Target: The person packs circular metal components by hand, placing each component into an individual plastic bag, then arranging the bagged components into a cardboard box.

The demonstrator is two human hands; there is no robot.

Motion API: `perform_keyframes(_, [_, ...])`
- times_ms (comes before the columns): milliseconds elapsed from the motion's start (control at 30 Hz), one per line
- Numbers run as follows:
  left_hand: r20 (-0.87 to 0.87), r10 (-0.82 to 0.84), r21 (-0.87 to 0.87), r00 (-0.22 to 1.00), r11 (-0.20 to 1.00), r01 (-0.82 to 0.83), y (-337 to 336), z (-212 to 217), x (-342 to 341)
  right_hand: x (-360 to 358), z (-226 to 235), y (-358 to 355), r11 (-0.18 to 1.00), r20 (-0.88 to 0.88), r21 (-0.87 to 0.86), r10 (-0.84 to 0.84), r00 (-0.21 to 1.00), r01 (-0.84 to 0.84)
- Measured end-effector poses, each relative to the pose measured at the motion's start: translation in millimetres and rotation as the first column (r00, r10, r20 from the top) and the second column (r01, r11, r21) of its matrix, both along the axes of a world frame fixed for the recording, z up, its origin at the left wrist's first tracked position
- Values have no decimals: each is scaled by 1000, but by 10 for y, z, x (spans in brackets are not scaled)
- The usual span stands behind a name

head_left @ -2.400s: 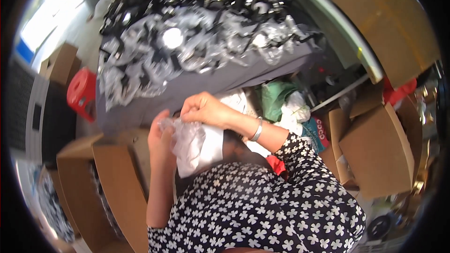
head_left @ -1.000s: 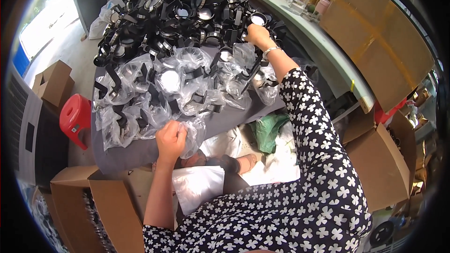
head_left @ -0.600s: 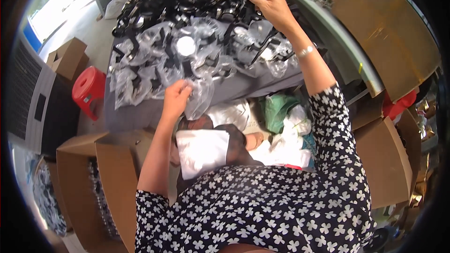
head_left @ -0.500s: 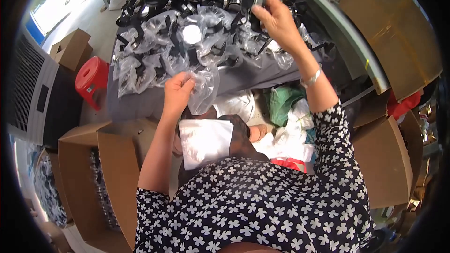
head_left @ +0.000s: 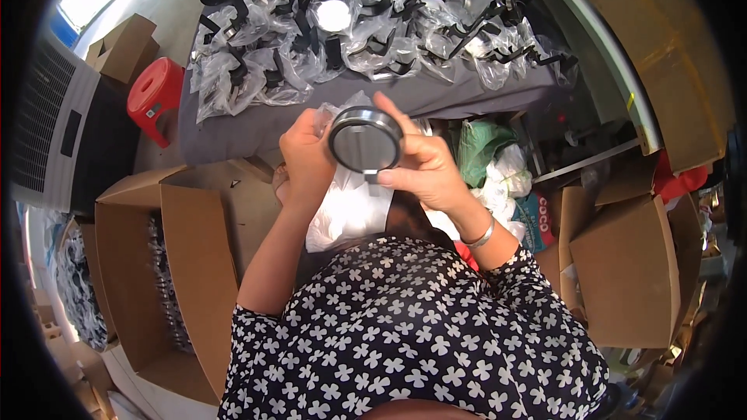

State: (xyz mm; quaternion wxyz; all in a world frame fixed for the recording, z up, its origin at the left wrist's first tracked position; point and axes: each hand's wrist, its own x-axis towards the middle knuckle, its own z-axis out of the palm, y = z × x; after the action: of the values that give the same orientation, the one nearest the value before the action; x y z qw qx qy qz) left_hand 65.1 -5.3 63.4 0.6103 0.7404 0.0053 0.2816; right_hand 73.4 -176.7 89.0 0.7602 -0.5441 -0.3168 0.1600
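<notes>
A: Brown corrugated cardboard, item one: an open carton [head_left: 167,264] is standing at the person's left, flaps spread, with dark stacked goods showing in its inner slot. What is sitting beyond it?

B: A red plastic stool [head_left: 156,97] is standing beside the grey table [head_left: 436,97], near a smaller closed box [head_left: 124,47].

A: Moving rightward, what is the left hand [head_left: 307,159] doing?

B: It is closing round a clear plastic bag [head_left: 346,202], fingers curled and gripping the film just beside the lens rim. The bag is hanging down over the person's lap.

A: And the centre piece?

B: A round magnifier head [head_left: 366,140], dark-rimmed with a grey glass face, is being held up in front of the chest, below the table edge. The right hand [head_left: 424,167] is clamped on it, thumb under the rim and fingers over the top. A silver bangle [head_left: 482,235] is circling that wrist.

A: On the table?

B: Bagged black magnifiers [head_left: 366,23] are lying heaped across it in clear wrappers.

A: Farthest right?

B: A green bag [head_left: 478,148] is lying under the table, and further cartons [head_left: 630,264] are standing beyond it.
</notes>
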Motion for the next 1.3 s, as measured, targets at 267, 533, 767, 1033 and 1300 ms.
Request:
perform_keyframes(267, [-228,-252,-455,940,882,126,29,46,-76,31,-200,123,993,-197,1,-113,974,116])
perform_keyframes(533, [-85,19,230,996,973,1,-58,218,-272,86,-197,181,756,493,-567,-7,870,327])
perform_keyframes(767, [92,-304,330,948,908,259,-112,134,-517,285,-104,284,982,-302,-138,82,950,-129])
perform_keyframes(1033, [81,-123,321,989,943,91,106,132,-556,487,193,714,957,106,-289,59,993,-26])
perform_keyframes(1300, [-210,-110,341,972,923,178,135,-266,-556,1187,670,1472,804,986,38,-126,108,593])
